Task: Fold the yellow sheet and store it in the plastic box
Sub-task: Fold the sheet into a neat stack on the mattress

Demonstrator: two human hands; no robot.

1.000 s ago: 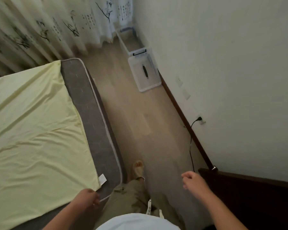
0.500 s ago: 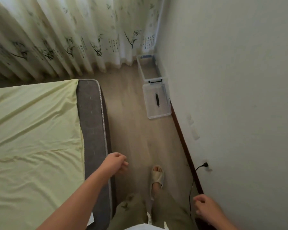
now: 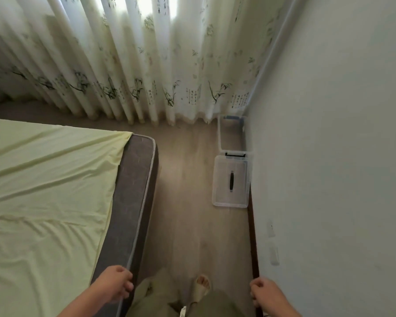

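From the head camera, the yellow sheet (image 3: pixel 44 191) lies spread on the grey mattress (image 3: pixel 133 191) just left of my left hand (image 3: pixel 114 284). Its free edge runs away from me toward the curtain (image 3: pixel 124 65), so I judge that hand the nearer one. Both it and the right hand (image 3: pixel 266 294) hang loosely curled and empty. Across the wood floor (image 3: pixel 188 213), the plastic box (image 3: pixel 220 133) stands open in the corner by the wall (image 3: pixel 329 133), with its lid (image 3: pixel 222 193) flat before it.

The yellow sheet (image 3: pixel 44 202) leaves the left edge, and the plastic box (image 3: pixel 220 133) seems blurred.
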